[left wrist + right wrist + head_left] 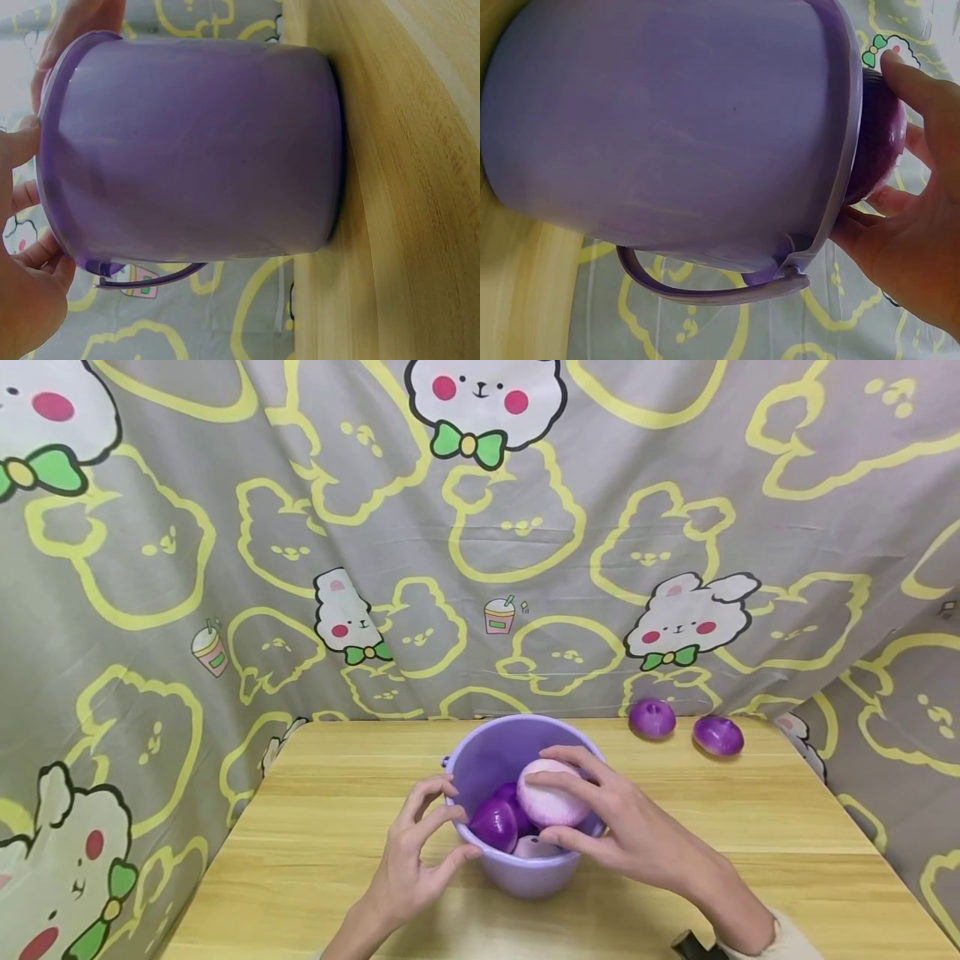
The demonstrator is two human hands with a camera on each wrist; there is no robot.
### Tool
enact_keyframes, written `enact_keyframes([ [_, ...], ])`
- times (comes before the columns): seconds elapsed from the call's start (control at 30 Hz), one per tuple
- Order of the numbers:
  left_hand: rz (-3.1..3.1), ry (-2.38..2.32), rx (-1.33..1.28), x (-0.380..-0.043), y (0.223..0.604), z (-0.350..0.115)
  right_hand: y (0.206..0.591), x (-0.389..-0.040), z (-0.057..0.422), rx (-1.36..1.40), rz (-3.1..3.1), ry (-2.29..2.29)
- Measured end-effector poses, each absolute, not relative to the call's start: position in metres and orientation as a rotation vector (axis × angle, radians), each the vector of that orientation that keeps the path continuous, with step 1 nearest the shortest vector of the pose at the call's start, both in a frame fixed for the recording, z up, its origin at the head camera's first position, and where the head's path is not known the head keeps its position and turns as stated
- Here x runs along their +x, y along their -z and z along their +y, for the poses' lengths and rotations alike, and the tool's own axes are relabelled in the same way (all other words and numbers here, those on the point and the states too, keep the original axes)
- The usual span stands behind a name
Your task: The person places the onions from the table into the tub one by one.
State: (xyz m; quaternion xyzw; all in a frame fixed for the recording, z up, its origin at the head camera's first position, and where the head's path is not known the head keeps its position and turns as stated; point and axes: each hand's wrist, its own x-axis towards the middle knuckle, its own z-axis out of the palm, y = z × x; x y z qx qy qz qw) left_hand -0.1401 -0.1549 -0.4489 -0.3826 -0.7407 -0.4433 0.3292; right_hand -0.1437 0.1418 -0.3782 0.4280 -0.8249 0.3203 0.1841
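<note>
A light purple bucket [525, 872] stands upright on the table. My right hand [622, 818] grips a purple onion [553, 795] at the bucket's mouth; its pale, whitish side faces up in the head view. The right wrist view shows that onion's dark purple side [881, 139] at the rim, fingers and thumb around it. With curved fingers and thumb, my left hand [420, 843] holds the bucket's rim at the left and front. Inside the bucket lie shiny purple onions [493, 825] and a paler round piece [536, 847], partly hidden.
Two more purple onions, one farther left [652, 718] and one farther right [718, 737], lie at the table's back right. The bucket's handle [712, 294] hangs down its side. A patterned grey curtain [420, 543] rises behind the wooden table [315, 835]. A black object [693, 946] shows near my right wrist.
</note>
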Motion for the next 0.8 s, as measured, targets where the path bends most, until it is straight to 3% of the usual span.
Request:
enact_keyframes([
  [0.8, -1.931, 1.156, -1.011, -0.1405, 0.4495, -0.1551, 0.3797, -0.1429, 0.1464, 1.181, -2.349, -0.945],
])
